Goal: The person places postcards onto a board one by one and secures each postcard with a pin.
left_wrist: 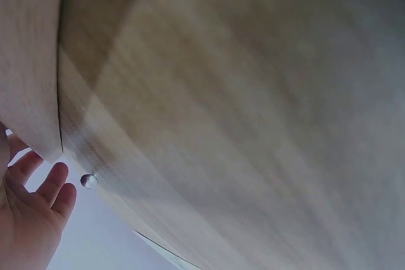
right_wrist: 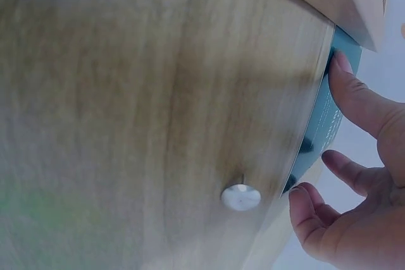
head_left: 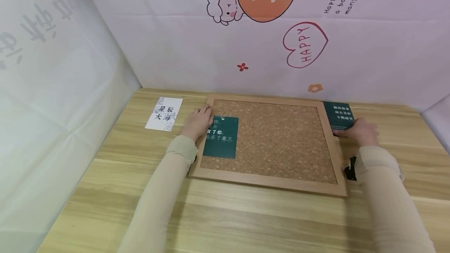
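A cork board [head_left: 277,143] in a light wooden frame lies on the table. My left hand [head_left: 198,122] rests at the frame's upper left edge with its fingers loosely bent. Beside those fingers a dark green card [head_left: 221,143] with white writing lies on the cork, a small pin [head_left: 222,118] at its top. My right hand [head_left: 362,131] is at a second green card [head_left: 338,114], flat on the table by the frame's right edge. In the right wrist view its thumb touches this card [right_wrist: 326,109], and the other fingers are spread near its edge.
A white card [head_left: 164,114] with dark characters lies left of the board. A round silver pin [right_wrist: 241,197] stands out in the right wrist view, another pin [left_wrist: 88,181] in the left. A black object [head_left: 350,169] shows beside the right sleeve. Printed cloth [head_left: 175,42] hangs behind the table.
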Demonstrator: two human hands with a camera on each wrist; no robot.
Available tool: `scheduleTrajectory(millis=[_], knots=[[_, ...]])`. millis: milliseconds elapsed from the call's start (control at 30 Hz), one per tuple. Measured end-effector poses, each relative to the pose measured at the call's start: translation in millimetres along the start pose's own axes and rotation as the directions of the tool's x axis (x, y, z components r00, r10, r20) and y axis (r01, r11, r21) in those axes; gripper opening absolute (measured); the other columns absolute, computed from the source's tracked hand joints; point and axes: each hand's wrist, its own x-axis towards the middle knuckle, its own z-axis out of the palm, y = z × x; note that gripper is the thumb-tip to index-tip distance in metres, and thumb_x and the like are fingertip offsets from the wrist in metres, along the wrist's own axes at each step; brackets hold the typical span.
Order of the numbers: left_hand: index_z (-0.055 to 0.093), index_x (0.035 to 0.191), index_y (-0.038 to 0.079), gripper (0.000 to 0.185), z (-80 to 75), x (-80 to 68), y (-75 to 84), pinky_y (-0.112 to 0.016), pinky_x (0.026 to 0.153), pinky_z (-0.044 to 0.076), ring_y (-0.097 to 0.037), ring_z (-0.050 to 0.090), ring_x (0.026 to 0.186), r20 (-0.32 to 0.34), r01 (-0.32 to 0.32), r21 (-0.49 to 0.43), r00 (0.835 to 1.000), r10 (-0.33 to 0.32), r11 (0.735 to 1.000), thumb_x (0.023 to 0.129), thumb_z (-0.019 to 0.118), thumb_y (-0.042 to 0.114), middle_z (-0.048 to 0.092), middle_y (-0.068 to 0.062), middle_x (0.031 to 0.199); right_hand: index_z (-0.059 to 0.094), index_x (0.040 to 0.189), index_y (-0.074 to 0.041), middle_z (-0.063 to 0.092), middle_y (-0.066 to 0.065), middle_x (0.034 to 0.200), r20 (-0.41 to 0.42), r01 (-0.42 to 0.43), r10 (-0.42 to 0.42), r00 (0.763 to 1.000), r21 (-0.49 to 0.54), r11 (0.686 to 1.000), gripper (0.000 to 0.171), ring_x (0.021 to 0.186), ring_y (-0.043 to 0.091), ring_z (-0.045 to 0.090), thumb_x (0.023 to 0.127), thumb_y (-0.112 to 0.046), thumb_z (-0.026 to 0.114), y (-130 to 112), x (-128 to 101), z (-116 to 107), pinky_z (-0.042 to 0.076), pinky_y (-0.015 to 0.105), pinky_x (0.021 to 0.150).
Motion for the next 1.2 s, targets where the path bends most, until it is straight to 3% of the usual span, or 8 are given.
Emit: scheduleTrajectory(millis=[167,433,667,967,1100,1200], knots=[[0.030,0.150,0.010,0.049,-1.5,-1.5,1.6,-0.048,0.119,0.025,-0.036,0.028,0.143,-0.009,-0.001,-0.006,1.000,0.001,1.000,0.105,0.030,0.029,0.022,-0.009,0.160,0.026,0.130,0.026,0.031,0.046,0.125,-0.022,0.043,-0.044,0.999,-0.023,0.999,0.080,0.118,0.062,0.023,0.088,-0.031,0.064,3,0,0,0.025,0.067,0.098],[0.029,0.150,0.010,0.049,-0.2,-0.2,1.8,-0.048,0.119,0.025,-0.036,0.028,0.143,-0.007,0.007,-0.001,1.000,-0.007,1.000,0.105,0.030,0.029,0.021,-0.009,0.160,0.023,0.135,0.022,0.027,0.048,0.128,-0.046,0.054,-0.055,0.997,-0.020,0.998,0.086,0.115,0.061,0.024,0.087,-0.035,0.066,6,-1,-1,0.030,0.064,0.091],[0.031,0.150,0.009,0.049,1.1,0.9,0.7,-0.049,0.118,0.026,-0.037,0.028,0.143,-0.011,-0.002,-0.014,1.000,0.002,1.000,0.105,0.031,0.028,0.023,-0.010,0.159,0.021,0.135,0.023,0.031,0.046,0.129,-0.081,0.087,-0.087,0.993,-0.002,0.996,0.088,0.115,0.060,0.026,0.084,-0.031,0.069,9,1,0,0.027,0.065,0.099],[0.032,0.149,0.009,0.048,0.5,-1.2,1.1,-0.048,0.118,0.027,-0.037,0.030,0.142,-0.020,-0.005,-0.016,1.000,0.004,1.000,0.105,0.032,0.027,0.024,-0.010,0.159,0.018,0.143,0.017,0.023,0.046,0.141,-0.141,0.118,-0.107,0.984,0.078,0.990,0.077,0.129,0.060,0.023,0.088,-0.017,0.061,9,5,-8,0.029,0.065,0.107],[0.030,0.150,0.010,0.048,1.0,-0.7,1.6,-0.048,0.118,0.026,-0.036,0.030,0.142,-0.018,-0.005,-0.002,1.000,0.005,1.000,0.105,0.030,0.027,0.023,-0.010,0.159,0.019,0.145,0.013,0.019,0.045,0.143,-0.138,0.174,-0.157,0.978,0.119,0.977,0.071,0.127,0.060,0.026,0.088,-0.009,0.055,13,4,-16,0.032,0.067,0.103],[0.030,0.150,0.010,0.048,0.9,-0.6,2.0,-0.048,0.118,0.027,-0.036,0.029,0.142,-0.016,-0.004,0.005,1.000,0.004,1.000,0.105,0.030,0.027,0.023,-0.010,0.159,0.021,0.146,0.011,0.019,0.045,0.144,-0.141,0.185,-0.167,0.976,0.129,0.974,0.065,0.118,0.057,0.036,0.089,-0.006,0.049,15,3,-21,0.043,0.062,0.089]])
